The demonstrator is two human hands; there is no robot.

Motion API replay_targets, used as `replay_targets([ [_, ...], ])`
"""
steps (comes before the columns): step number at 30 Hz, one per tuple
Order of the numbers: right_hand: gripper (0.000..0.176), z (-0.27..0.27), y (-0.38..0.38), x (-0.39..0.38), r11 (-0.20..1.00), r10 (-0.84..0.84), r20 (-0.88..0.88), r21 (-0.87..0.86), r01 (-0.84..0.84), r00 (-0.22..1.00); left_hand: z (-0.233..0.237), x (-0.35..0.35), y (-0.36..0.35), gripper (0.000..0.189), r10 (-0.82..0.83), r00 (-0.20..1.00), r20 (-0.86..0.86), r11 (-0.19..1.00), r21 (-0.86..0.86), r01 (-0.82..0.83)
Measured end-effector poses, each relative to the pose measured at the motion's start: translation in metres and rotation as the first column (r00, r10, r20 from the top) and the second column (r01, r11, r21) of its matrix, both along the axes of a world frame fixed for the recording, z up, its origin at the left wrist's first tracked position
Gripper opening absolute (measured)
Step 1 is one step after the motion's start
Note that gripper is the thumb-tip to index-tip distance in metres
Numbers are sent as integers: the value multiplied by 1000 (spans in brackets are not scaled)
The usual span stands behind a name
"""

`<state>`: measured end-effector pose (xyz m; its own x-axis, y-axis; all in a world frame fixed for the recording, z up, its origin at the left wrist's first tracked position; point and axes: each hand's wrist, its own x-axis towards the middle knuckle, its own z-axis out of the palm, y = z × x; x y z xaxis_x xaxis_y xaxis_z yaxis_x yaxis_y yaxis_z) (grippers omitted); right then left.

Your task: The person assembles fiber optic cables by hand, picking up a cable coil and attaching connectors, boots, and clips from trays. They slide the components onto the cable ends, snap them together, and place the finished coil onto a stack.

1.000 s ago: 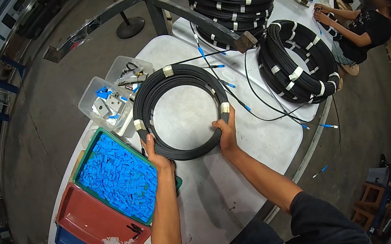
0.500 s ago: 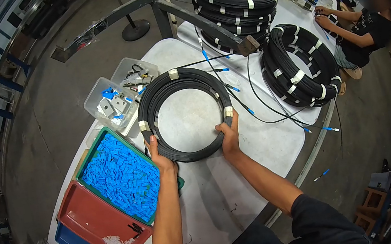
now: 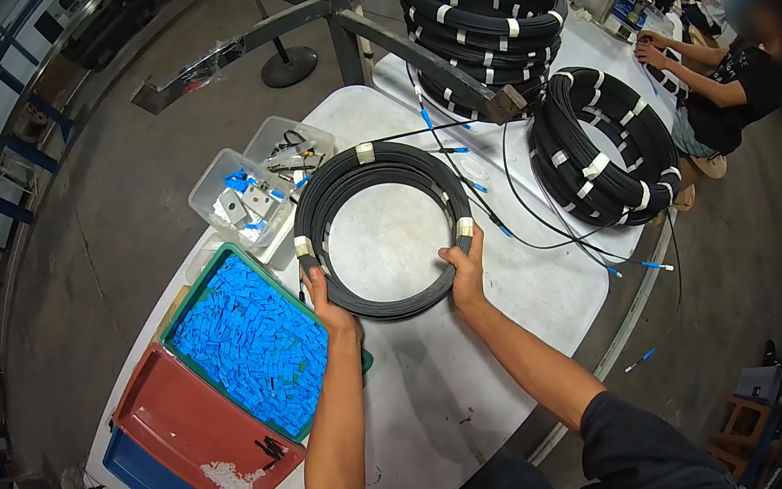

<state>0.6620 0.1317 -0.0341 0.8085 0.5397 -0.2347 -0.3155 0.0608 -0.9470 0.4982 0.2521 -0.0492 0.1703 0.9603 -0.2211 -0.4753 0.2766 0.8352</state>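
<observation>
A coil of black cable (image 3: pixel 375 154), bound with pale tape bands, is held above the white table (image 3: pixel 410 373). My left hand (image 3: pixel 332 309) grips its lower left side, thumb on top. My right hand (image 3: pixel 465 269) is closed round the lower right side. The coil's middle is open and shows the tabletop. Just left of my left hand lies a green tray (image 3: pixel 192 350) full of small blue pieces (image 3: pixel 249 342).
Red (image 3: pixel 158 411) and blue (image 3: pixel 137 475) trays sit lower left, clear bins (image 3: pixel 218 184) upper left. A metal bar (image 3: pixel 424 57) juts over the table. Coil stacks (image 3: pixel 485 28) (image 3: pixel 599 148), loose blue-ended cables and a seated person (image 3: pixel 737 86) are to the right.
The view has shifted slightly, so most of the surroundings appear lower and a little to the right. Both hands still hold the coil, which looks nearly unchanged.
</observation>
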Motion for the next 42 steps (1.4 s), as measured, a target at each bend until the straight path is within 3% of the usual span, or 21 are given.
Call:
replay_targets([
  [2, 85, 4, -6, 2, 999, 35, 26, 15, -36, 999, -1, -3, -2, 65, -14, 992, 128, 999, -37, 19],
  [4, 86, 17, -15, 0, 997, 76, 53, 30, -78, 996, 8, -8, -15, 72, -35, 993, 108, 999, 16, 34],
  [6, 85, 32, -33, -12, 1000, -25, 29, -6, 26, 999, 21, -15, -42, 75, 31, 999, -22, 987, 156, -27],
  [9, 78, 13, -75, -36, 999, -43, -19, -9, 42, 999, 40, -45, -97, 80, -31, 1000, 0, 959, 283, 30],
  [11, 76, 0, -113, -65, 997, 36, -24, -64, -37, 999, 70, -79, -140, 86, -134, 989, 69, 985, 122, 125],
  [13, 73, 12, -151, -98, 968, 177, -58, -171, -184, 983, 71, -120, -176, 89, -218, 972, 91, 973, 101, 208],
  [16, 61, 0, -202, -157, 895, 370, -94, -230, -382, 924, 61, -191, -232, 86, -225, 974, -20, 974, 30, 225],
  [18, 54, -8, -225, -195, 808, 492, -128, -301, -507, 861, 45, -240, -263, 73, -208, 974, -88, 970, -144, 194],
  [22, 46, 14, -221, -261, 506, 804, -209, -253, -825, 557, 38, -326, -311, 56, 98, 949, -300, 942, -279, -185],
  [24, 42, 38, -195, -302, 381, 880, -208, -226, -896, 427, 53, -371, -319, 43, 236, 854, -463, 915, -189, -356],
  [26, 33, 45, -165, -346, 260, 945, -139, -226, -939, 295, 61, -422, -328, 41, 428, 782, -454, 825, -157, -543],
  [29, 29, 47, -111, -421, 100, 995, -1, -204, -974, 102, 56, -507, -331, 42, 653, 592, -473, 691, 53, -720],
  [32, 26, 38, -63, -518, 0, 987, 159, -182, -983, -30, 70, -600, -335, 41, 793, 428, -433, 521, 116, -846],
  [34, 26, 54, -39, -596, -49, 998, 30, -146, -988, -54, 80, -664, -335, 40, 836, 368, -407, 441, 100, -892],
  [38, 34, 78, -4, -757, -158, 986, 36, -142, -977, -165, 98, -790, -316, 38, 906, 166, -389, 312, 351, -883],
  [39, 36, 89, 1, -796, -161, 987, 9, -102, -982, -163, 109, -816, -310, 37, 922, 106, -374, 282, 454, -845],
  [42, 46, 110, 23, -905, -97, 995, 11, -33, -995, -97, 151, -880, -292, 35, 918, 114, -380, 303, 486, -820],
])
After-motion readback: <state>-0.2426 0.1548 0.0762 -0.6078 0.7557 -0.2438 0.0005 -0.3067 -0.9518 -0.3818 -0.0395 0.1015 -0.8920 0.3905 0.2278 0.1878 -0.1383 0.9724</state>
